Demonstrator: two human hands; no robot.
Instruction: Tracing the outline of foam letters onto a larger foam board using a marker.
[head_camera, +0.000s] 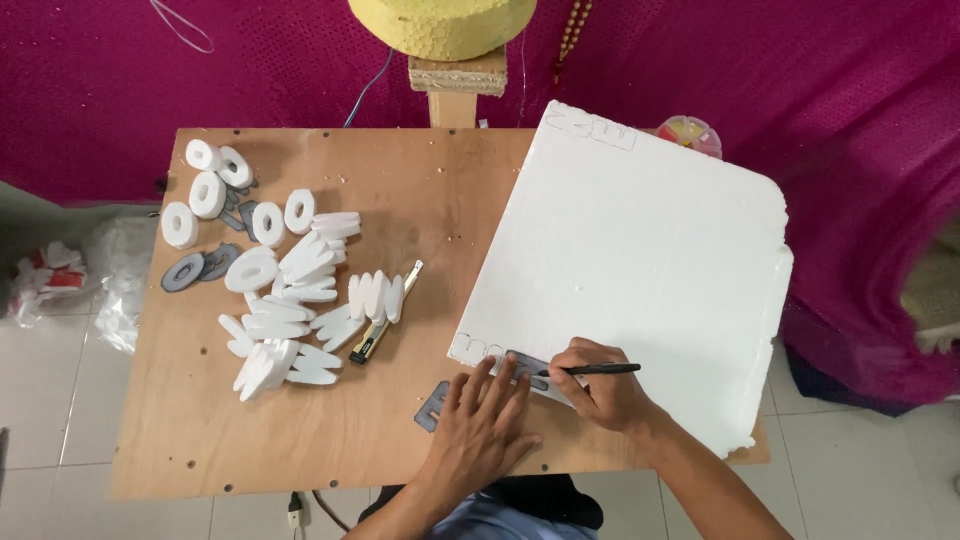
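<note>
Pen (598, 370) in right hand (605, 392)

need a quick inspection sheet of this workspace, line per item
surface: brown plywood board with screw holes, bare in the middle.
job's things: large white foam sheet lies over the board's right side, with outlines drawn at its near-left and far corners; grey flat stencil lies at its near-left corner.
clutter: pile of white foam cut-outs, grey oval rings, yellow utility knife.
hands: left hand presses flat on the stencil; right hand holds a black pen to the sheet.
cables: blue wire behind the board; white plug below the near edge.
surroundings: magenta cloth, yellow foam block, white tiled floor.
</note>
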